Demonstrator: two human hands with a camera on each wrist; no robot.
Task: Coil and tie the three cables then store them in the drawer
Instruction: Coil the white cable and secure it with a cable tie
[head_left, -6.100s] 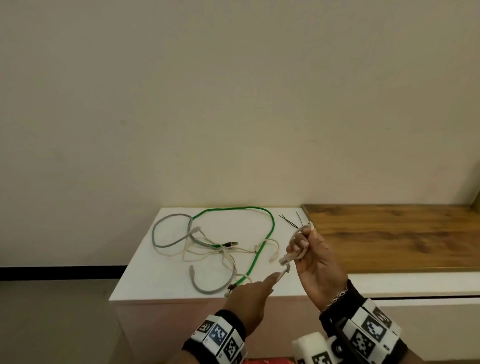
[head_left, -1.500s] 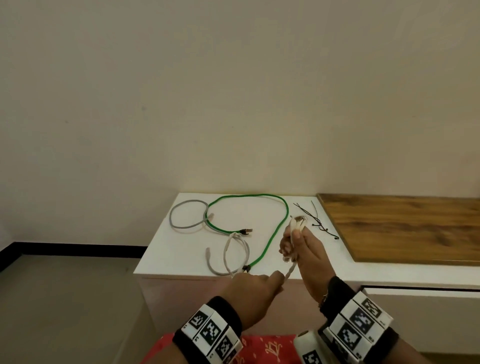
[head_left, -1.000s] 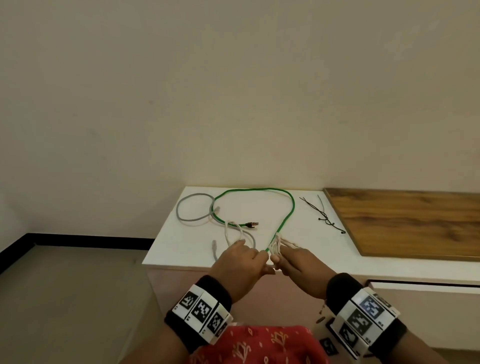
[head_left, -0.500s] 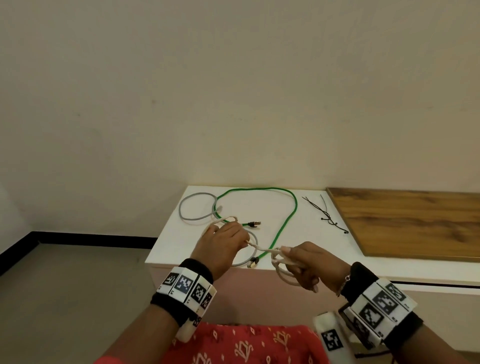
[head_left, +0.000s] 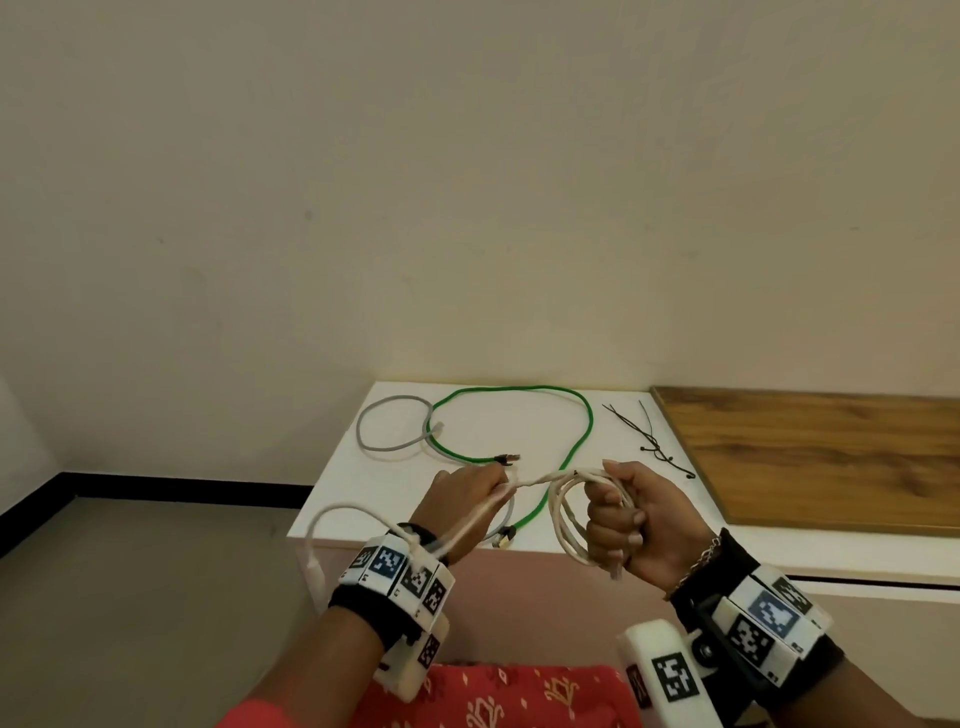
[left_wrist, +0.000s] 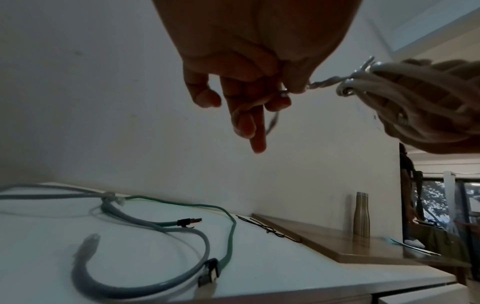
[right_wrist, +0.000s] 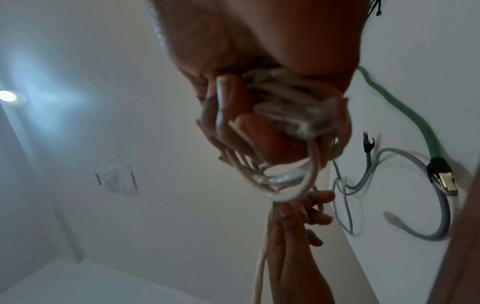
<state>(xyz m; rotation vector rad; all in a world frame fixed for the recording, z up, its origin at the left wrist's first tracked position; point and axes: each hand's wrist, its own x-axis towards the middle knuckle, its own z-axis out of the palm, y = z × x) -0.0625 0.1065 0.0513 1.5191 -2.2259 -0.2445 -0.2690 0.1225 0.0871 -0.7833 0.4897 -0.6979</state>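
My right hand (head_left: 631, 519) grips a bundle of loops of the white cable (head_left: 566, 512), held in front of the white cabinet top (head_left: 545, 447). My left hand (head_left: 467, 491) pinches the same white cable (left_wrist: 327, 81) a short way to the left, and the strand between the hands is taut. The cable's loose tail (head_left: 332, 519) arcs back over my left wrist and hangs down with its plug. The green cable (head_left: 524, 395) and the grey cable (head_left: 387, 426) lie loose on the cabinet top. Black cable ties (head_left: 652, 441) lie at its right side.
A wooden board (head_left: 821, 457) adjoins the white top on the right, with a steel bottle (left_wrist: 361, 214) standing far along it. A drawer front gap (head_left: 872, 584) runs below the top at right. The floor (head_left: 145, 597) is to the left. The wall is close behind.
Both hands have risen and my right hand has turned upright with the loops gathered in its fist. My left hand has slid along the white cable, whose tail now swings off the cabinet over my left wrist.
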